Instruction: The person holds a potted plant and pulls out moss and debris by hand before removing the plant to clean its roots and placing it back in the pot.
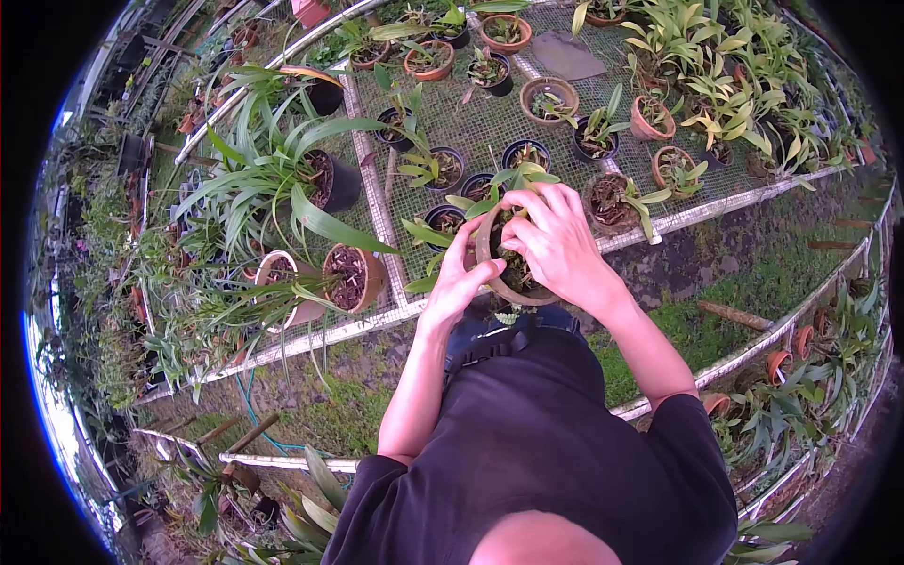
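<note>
A round clay plant pot [484, 247] is held up in front of my body, near the bench edge, its open top facing me. My left hand [463, 278] grips the pot's left rim, thumb over the edge and fingers along the outside. Across the pot's upper right reaches my right hand [557, 247], its fingers bent down into the plant and potting material [520, 275]. What those fingertips pinch is hidden behind the hand. Green leaves [527, 176] stick out above the fingers.
A wire-mesh bench [424, 104] with a pale frame carries many potted plants. Black pots, such as one [444, 169] behind my hands, stand close by. Two larger pots [354, 279] sit at the left front edge. A broken slate piece [567, 55] lies at the back.
</note>
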### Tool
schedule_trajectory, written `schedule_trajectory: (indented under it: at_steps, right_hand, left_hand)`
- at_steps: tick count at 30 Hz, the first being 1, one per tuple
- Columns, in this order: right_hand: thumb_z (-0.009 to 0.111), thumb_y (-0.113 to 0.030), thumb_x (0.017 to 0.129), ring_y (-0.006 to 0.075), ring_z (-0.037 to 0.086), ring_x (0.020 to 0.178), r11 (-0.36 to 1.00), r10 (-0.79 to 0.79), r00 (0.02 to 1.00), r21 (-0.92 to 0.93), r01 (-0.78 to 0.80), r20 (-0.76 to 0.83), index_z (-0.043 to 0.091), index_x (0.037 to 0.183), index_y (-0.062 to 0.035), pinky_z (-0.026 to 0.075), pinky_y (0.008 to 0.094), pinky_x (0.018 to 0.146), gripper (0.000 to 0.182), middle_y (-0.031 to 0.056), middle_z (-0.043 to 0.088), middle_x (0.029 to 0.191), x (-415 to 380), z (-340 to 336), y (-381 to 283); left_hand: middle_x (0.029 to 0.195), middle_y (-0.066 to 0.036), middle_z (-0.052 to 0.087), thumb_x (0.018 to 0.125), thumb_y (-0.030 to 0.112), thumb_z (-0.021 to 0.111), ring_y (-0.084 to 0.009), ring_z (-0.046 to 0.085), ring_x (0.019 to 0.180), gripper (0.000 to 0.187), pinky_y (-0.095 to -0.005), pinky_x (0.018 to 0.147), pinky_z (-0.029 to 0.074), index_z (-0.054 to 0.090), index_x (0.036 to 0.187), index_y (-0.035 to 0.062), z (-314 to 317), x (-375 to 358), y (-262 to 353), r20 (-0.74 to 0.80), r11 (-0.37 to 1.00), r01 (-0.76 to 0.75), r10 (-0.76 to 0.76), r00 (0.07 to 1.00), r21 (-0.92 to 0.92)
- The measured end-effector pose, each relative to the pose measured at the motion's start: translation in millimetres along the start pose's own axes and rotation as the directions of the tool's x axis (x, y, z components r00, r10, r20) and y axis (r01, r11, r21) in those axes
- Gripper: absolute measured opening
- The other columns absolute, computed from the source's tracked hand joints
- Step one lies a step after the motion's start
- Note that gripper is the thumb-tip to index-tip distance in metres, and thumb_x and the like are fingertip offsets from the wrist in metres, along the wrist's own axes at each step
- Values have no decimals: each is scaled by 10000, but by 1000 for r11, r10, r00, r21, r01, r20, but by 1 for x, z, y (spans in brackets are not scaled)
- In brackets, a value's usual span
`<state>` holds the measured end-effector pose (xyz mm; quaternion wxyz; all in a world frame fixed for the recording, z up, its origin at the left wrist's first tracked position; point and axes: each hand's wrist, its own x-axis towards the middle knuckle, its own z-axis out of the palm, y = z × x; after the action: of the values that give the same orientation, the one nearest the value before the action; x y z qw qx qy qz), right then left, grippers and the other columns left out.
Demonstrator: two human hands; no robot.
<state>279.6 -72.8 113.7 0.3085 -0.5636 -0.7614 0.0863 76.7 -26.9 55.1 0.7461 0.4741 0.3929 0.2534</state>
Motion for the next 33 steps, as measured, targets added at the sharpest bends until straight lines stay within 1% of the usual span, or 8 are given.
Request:
schedule_trajectory:
  at_steps: [4,7,11,13,14,16,22,33]
  right_hand:
    - [742,-137,893,311,612,1195,999,31,998,-33,-29,59,690,960,-53,404,512,1091,119,92,671,1130,-3,4,6]
    - [744,-150,897,316,622,1180,995,15,998,99,-21,63,707,998,-44,397,514,1109,150,92,688,1068,-2,2,10]
    - [752,-171,898,319,622,1193,994,22,997,103,-29,73,747,1102,-39,396,505,1127,243,94,709,1069,-3,-3,7]
    - [761,-190,893,321,623,1200,998,8,996,54,-13,86,768,1135,-47,396,500,1135,281,95,718,1074,-4,-4,5]
    - [770,-199,887,316,626,1199,998,11,994,54,-16,105,779,1123,-55,396,497,1136,276,92,721,1069,-5,-4,5]
    - [789,-216,876,305,631,1198,998,13,990,51,-21,143,802,1097,-71,396,490,1139,265,84,729,1058,-6,-4,6]
    - [792,-213,876,278,655,1137,992,67,998,101,-68,21,826,980,-81,408,492,1095,171,57,750,975,-7,4,4]
    - [751,-149,913,345,695,963,914,277,961,302,-272,27,748,906,-26,482,487,958,124,130,737,843,-1,16,-1]
  left_hand:
    - [1208,-101,586,879,84,740,-195,631,1124,790,-384,995,524,408,1596,61,3,-3,6,-13,999,25,-26,1000,-23]
    - [1201,-103,591,879,88,742,-190,630,1110,786,-384,994,524,413,1592,60,3,-4,8,-20,999,26,-26,999,-21]
    - [1197,-107,601,879,103,746,-187,631,1097,784,-383,994,525,416,1589,61,2,-3,3,-18,1000,29,-29,999,6]
    - [1304,-101,600,858,169,742,-192,606,1178,804,-373,1001,515,416,1583,50,3,-4,3,-9,999,44,-44,999,24]
    - [1357,-98,599,848,202,741,-194,593,1219,817,-367,1005,509,417,1581,45,3,-4,3,-5,998,52,-51,999,33]
    - [1263,-109,602,871,152,745,-196,621,1155,793,-378,1005,519,416,1586,56,3,-4,4,-7,999,45,-45,999,-11]
    - [1218,-109,593,878,136,754,-203,647,1120,800,-387,1001,530,408,1595,62,2,-4,2,-20,999,49,-49,999,-22]
    - [1206,-108,568,881,154,750,-196,647,1084,803,-389,952,540,402,1600,65,3,-1,1,-1,999,38,-38,999,-29]
